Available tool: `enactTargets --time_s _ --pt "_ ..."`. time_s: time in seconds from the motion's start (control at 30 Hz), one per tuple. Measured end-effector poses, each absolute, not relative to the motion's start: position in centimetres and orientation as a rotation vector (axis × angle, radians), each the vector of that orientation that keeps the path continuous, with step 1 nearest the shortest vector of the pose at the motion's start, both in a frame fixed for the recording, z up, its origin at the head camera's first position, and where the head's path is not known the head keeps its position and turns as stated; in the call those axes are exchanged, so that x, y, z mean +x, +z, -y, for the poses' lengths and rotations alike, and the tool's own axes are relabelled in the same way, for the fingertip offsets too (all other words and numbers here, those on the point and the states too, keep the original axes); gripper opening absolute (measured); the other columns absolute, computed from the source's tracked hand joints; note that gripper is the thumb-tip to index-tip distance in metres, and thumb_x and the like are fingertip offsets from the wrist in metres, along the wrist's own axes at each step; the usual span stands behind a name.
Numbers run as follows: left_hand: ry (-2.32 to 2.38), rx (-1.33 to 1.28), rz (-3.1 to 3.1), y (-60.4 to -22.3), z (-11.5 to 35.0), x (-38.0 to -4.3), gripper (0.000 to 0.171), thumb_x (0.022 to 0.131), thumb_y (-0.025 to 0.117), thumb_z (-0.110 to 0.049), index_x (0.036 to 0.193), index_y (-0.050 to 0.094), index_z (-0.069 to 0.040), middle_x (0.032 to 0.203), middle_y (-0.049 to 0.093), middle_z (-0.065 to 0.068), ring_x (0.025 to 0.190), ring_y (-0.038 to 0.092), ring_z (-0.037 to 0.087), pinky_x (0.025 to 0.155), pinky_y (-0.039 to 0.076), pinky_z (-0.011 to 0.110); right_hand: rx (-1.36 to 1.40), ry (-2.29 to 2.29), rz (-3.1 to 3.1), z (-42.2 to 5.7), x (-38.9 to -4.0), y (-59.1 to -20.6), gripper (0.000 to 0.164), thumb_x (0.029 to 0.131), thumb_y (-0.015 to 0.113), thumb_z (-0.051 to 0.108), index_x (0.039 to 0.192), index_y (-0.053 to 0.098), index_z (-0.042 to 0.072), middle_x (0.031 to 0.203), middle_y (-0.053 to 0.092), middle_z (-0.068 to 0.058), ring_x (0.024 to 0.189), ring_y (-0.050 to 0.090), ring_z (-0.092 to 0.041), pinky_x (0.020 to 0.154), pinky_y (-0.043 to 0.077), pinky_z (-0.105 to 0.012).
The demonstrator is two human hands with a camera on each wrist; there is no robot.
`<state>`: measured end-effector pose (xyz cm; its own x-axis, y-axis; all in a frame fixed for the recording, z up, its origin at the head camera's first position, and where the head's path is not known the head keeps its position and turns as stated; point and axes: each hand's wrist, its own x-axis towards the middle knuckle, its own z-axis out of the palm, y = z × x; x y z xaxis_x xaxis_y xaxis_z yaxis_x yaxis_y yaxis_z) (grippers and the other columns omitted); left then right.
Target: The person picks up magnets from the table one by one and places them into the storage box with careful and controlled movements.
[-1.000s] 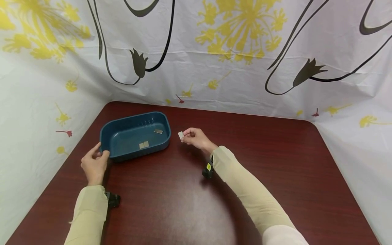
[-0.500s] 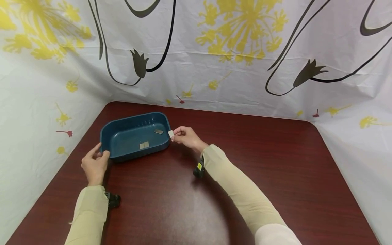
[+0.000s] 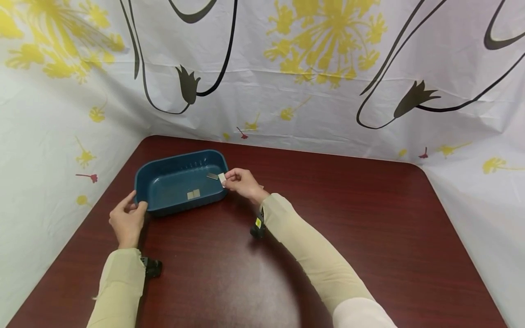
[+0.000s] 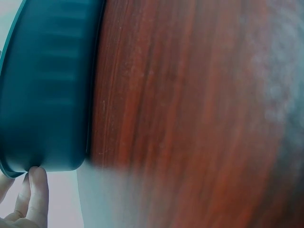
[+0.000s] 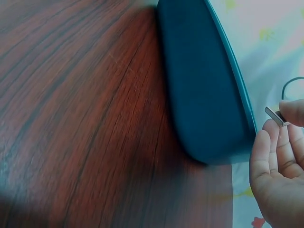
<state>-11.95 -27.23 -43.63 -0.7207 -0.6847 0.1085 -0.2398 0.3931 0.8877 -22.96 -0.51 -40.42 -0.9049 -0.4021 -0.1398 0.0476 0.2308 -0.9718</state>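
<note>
A blue rectangular plastic tray (image 3: 176, 205) stands on the table. My left hand (image 3: 127, 223) grips its near left corner, fingertips against the wall below the rim in the left wrist view. Between thumb and fingers, my right hand (image 3: 245, 186) pinches a small flat pale rectangular piece (image 3: 222, 178) at the tray's right end; the right wrist view shows this thin metallic-looking piece (image 5: 274, 115) edge-on, above rim height. On the tray floor lie two pale pieces side by side (image 3: 193, 194) and a darker grey piece (image 3: 212, 176) near the right end.
The dark red wood-grain table (image 3: 328, 218) carries the tray at its far left. A white curtain (image 3: 254, 82) with yellow and dark flower prints hangs behind and along both sides. Each wrist wears a small black camera (image 3: 257, 226).
My right hand has moved left with the small piece, from beside the tray to over its right end. The left hand and the tray have stayed in place.
</note>
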Motion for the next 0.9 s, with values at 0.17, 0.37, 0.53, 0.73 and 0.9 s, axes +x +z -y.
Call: enactTargets --time_s 0.17,0.37,0.53,0.73,0.9 --pt "-1.271 0.812 2.200 -43.8 27.4 -12.0 0.043 0.078 0.057 -0.016 0.121 0.060 -0.016 0.074 0.050 -0.001 0.048 0.045 -0.008 0.050 0.035 0.014 -0.311 -1.743 -2.142 1.3 -22.9 -40.4 0.019 0.082 0.061 0.003 0.099 0.058 -0.005 0.086 0.060 -0.012 0.073 0.055 -0.016 0.079 0.047 -0.038" --pt "-1.287 0.830 2.192 -43.8 27.5 -12.0 0.043 0.078 0.057 -0.016 0.121 0.059 -0.016 0.074 0.049 -0.002 0.048 0.045 -0.006 0.050 0.035 0.014 -0.309 -1.740 -2.136 1.9 -22.7 -39.9 0.022 0.084 0.061 0.007 0.102 0.057 -0.004 0.091 0.060 -0.015 0.081 0.057 -0.025 0.076 0.048 -0.030" --pt "-1.304 0.818 2.185 -43.6 27.6 -12.0 0.043 0.078 0.057 -0.016 0.121 0.059 -0.016 0.073 0.049 -0.003 0.049 0.045 -0.005 0.052 0.035 0.014 -0.328 -1.745 -2.138 2.4 -22.9 -39.7 0.022 0.084 0.061 0.010 0.103 0.058 -0.001 0.090 0.059 -0.011 0.079 0.056 -0.020 0.074 0.047 -0.025" --pt "-1.310 0.817 2.182 -43.7 27.5 -12.2 0.043 0.078 0.057 -0.016 0.121 0.059 -0.017 0.073 0.050 -0.002 0.049 0.046 -0.005 0.053 0.036 0.015 -0.346 -1.751 -2.155 2.9 -23.2 -39.8 0.020 0.084 0.060 0.009 0.102 0.058 -0.001 0.089 0.059 -0.010 0.084 0.058 -0.026 0.072 0.048 -0.026" --pt "-1.300 0.827 2.185 -43.8 27.5 -12.2 0.043 0.077 0.057 -0.016 0.120 0.060 -0.017 0.073 0.050 -0.003 0.050 0.047 -0.007 0.054 0.036 0.014 -0.320 -1.784 -2.146 3.4 -23.3 -39.9 0.021 0.084 0.060 0.006 0.103 0.057 -0.002 0.088 0.059 -0.010 0.081 0.058 -0.024 0.074 0.048 -0.029"
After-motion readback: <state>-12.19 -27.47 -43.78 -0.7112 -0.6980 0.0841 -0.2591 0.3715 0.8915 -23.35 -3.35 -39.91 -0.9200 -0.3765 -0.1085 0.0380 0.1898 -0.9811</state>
